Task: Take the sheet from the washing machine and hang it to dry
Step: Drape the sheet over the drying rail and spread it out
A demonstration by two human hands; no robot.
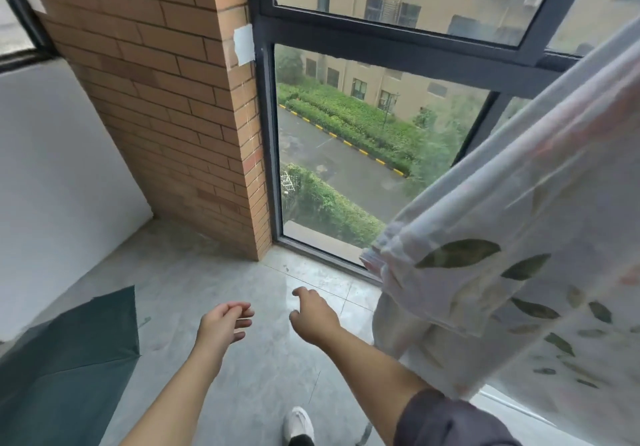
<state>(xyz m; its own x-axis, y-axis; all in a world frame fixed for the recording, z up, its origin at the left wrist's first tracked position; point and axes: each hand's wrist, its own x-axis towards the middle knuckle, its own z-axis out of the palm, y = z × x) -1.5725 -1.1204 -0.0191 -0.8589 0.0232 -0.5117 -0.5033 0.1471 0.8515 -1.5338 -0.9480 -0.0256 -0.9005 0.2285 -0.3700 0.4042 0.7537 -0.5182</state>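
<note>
The white sheet (512, 224) with a green leaf print hangs on the right, draped from above the frame down toward the floor in front of the window. Its folded lower edge sits at about the height of the window sill. My left hand (223, 324) is held out over the floor at the lower centre, fingers loosely curled, holding nothing. My right hand (313, 315) is beside it, fingers relaxed and pointing forward, also holding nothing. It is a short way left of the sheet and not touching it.
A dark-framed window (266, 140) reaches down to the grey tiled floor (214, 272). A brick pillar (166, 92) stands to its left, next to a white wall. A dark green open umbrella (69, 366) lies at the lower left. My white shoe (298, 423) shows below.
</note>
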